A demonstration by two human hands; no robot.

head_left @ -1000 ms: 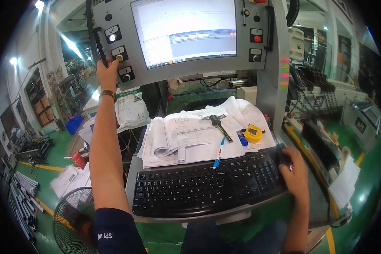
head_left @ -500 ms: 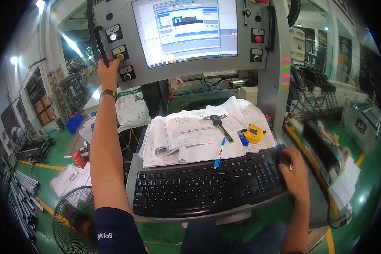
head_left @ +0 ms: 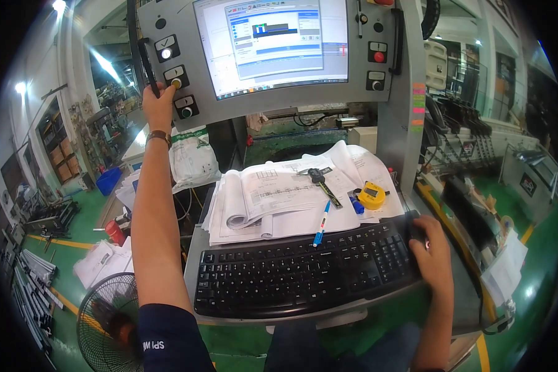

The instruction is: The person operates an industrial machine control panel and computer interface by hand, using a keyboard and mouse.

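My left hand [head_left: 157, 106] is closed round the black handle [head_left: 147, 65] on the left edge of a grey control panel [head_left: 248, 106]. Its thumb reaches across to a yellow push button [head_left: 176, 83] and seems to rest on it. The panel's lit screen [head_left: 273, 65] shows a program window with a small blue and green drawing. At the right end of a black keyboard [head_left: 279, 279], my right hand [head_left: 434, 254] curls over a dark computer mouse [head_left: 418, 232], which it mostly hides.
Behind the keyboard lie stacked drawings [head_left: 273, 192], bearing a digital caliper [head_left: 319, 178], a blue-and-white pen [head_left: 321, 224] and a yellow tape measure [head_left: 372, 196]. A white bag [head_left: 193, 158] sits beside my left forearm. A fan [head_left: 108, 322] stands at the lower left.
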